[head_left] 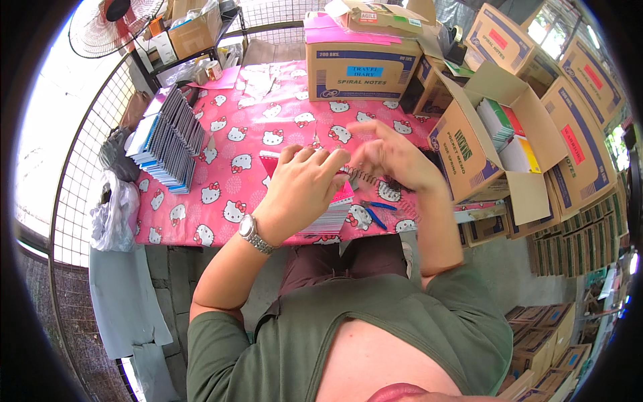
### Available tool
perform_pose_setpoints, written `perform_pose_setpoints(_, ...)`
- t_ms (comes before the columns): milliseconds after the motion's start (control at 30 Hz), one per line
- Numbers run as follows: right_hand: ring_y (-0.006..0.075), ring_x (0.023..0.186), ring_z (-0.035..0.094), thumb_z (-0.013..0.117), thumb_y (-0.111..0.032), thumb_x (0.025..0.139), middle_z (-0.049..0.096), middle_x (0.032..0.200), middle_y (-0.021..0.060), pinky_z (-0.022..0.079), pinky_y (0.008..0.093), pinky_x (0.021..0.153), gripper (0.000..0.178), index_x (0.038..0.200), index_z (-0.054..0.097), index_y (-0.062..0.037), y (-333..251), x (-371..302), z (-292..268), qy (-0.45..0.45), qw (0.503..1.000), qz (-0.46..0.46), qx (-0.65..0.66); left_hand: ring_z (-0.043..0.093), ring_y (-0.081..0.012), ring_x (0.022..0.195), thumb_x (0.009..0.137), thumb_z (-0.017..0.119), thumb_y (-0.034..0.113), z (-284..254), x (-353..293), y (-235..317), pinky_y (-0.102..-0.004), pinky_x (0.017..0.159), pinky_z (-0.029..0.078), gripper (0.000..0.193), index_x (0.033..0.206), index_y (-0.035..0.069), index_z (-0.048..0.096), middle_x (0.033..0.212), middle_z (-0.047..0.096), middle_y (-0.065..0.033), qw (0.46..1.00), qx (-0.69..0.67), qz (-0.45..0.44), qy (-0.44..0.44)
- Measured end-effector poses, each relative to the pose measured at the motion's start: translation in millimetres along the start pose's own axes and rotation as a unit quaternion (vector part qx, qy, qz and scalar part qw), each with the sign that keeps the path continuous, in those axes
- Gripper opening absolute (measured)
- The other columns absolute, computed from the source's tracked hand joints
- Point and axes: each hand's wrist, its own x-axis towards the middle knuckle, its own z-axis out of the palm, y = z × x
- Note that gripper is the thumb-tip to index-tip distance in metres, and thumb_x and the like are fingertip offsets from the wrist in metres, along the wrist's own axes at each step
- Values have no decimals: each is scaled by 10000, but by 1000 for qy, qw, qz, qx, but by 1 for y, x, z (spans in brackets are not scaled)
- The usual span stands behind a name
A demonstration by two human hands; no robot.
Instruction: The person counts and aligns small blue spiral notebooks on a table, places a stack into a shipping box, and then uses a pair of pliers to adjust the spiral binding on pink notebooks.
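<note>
My left hand (303, 181), with a metal watch on its wrist, curls its fingers over a notebook with a pink-red cover (268, 163). A thin dark spiral coil (367, 177) runs from the notebook's edge by the left fingertips, out to the right below my right hand (404, 163). That right hand is raised beside the coil, its fingers bent and smeared by motion; whether they touch the wire I cannot make out. Beneath the left hand lies a stack of notebooks (327, 223) with white page edges. Blue-handled pliers (376, 214) rest just right of this stack.
A tall stack of spiral notebooks (165, 144) stands at the left of the pink patterned tablecloth (221, 167). At the back is a closed carton (362, 70); an open carton (469, 144) of small notebooks is at the right. Plastic bags (115, 214) hang off the left edge.
</note>
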Motion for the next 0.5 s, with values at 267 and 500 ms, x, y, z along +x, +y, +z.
perform_pose_setpoints(267, 518, 1401, 266, 670, -458, 820, 355, 1482, 251, 308, 583, 1123, 542, 1232, 587, -115, 320, 45, -25, 148, 754, 144, -623, 535, -343, 1113, 898, 649, 247, 7, -6, 2, -563, 1069, 269, 212, 1043, 98, 609, 1041, 618, -120, 998, 26, -49, 25)
perform_pose_setpoints(500, 221, 770, 661, 783, -314, 717, 703, 850, 91, 524, 354, 705, 354, 978, 716, -85, 241, 53, -116, 69, 923, 7, -379, 513, -299, 1050, 827, 738, 325, 13, -5, -4, -512, 912, 344, 294, 993, 111, 626, 1014, 586, -70, 994, -2, -84, 72)
